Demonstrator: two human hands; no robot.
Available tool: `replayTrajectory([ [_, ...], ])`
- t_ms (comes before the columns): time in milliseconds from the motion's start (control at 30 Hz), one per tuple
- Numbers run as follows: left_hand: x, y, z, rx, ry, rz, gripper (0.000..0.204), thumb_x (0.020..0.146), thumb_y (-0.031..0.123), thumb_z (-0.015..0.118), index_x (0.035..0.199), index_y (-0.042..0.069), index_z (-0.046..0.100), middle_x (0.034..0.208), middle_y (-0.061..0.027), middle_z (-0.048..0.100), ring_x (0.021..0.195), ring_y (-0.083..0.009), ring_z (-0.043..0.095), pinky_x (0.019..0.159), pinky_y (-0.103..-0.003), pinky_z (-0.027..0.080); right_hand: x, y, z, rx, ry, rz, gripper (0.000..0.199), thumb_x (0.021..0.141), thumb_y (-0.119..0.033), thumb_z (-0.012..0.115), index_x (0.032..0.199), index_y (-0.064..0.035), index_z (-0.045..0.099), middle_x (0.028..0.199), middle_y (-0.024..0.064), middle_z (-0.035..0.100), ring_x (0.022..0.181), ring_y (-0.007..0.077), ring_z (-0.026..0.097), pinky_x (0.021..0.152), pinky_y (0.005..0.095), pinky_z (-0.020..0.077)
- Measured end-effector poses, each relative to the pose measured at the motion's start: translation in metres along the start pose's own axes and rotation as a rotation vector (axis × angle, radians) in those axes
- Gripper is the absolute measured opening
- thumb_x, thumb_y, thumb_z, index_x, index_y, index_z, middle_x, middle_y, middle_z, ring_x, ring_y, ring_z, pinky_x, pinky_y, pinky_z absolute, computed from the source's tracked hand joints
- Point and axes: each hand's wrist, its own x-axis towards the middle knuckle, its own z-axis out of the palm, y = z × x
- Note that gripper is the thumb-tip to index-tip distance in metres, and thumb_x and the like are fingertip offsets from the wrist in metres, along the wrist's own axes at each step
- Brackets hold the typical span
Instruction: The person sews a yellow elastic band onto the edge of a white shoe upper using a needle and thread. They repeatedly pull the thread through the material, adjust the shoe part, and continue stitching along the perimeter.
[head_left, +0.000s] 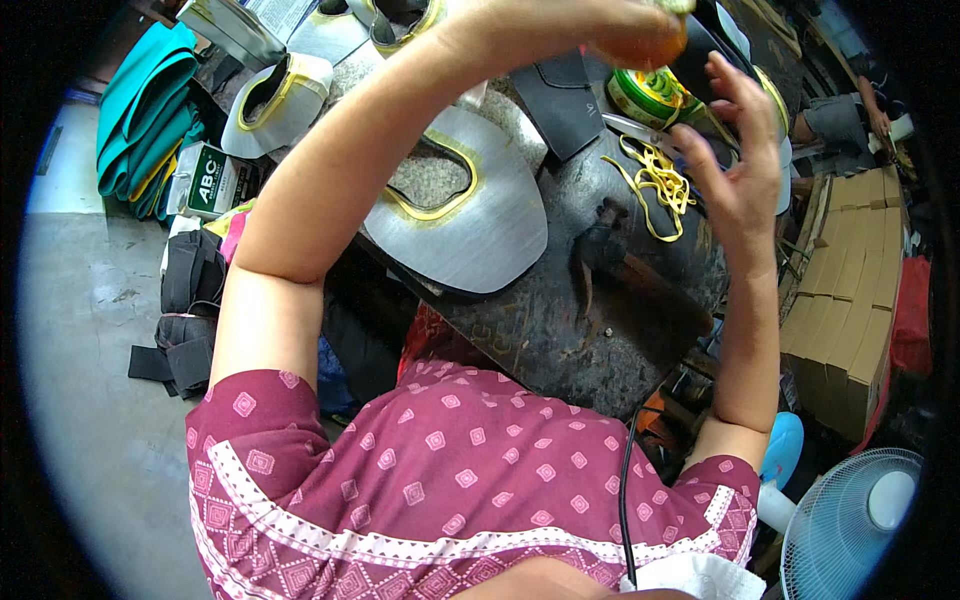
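Note:
Near the top edge, my left hand [610, 25] reaches across to the right, its fingers closed around a rounded orange object [655, 48] with a pale top; its kind is unclear. My right hand [742, 165] is raised over the table's right side, fingers and thumb apart, with nothing seen in it. Close to its thumb lies a slim silvery tool [635, 128], partly hidden. A tangle of yellow strip [660, 188] sits just left of this hand. Behind it stands a round green tin [640, 95] with yellow strips on top. A grey sheet piece [480, 235] has a yellow-edged cut-out.
The dark worktable [540, 335] bears a flat black panel [562, 110] and another yellow-edged grey piece [275, 100]. Folded green fabric [145, 115] is at the left. Stacked cardboard [845, 280] and a fan [855, 525] stand at right. Another person [840, 118] sits at far right.

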Motion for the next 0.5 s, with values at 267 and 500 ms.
replayTrajectory([
  [267,-0.061,-0.021,0.055,0.199,-0.287,0.065,0.062,0.072,0.032,0.079,0.126,0.01,0.058,0.107,-0.0174,0.067,0.096,-0.0305,0.068,0.084,-0.036,0.054,-0.034,0.009,0.044,0.376,-0.332,0.436,0.084,0.062,-0.035,0.089,0.131,-0.004,0.052,0.118,0.0167,0.059,0.112,0.0313,0.059,0.098,0.0401,0.0454],
  [500,-0.054,-0.06,0.068,0.489,-0.413,0.443,0.056,0.085,0.046,0.067,0.121,0.005,0.056,0.098,-0.0163,0.062,0.098,-0.0323,0.062,0.086,-0.04,0.05,-0.036,0.026,0.057,0.025,-0.326,0.301,0.075,0.062,-0.044,0.087,0.117,-0.0025,0.058,0.104,0.018,0.062,0.101,0.0355,0.059,0.089,0.0444,0.0475],
])
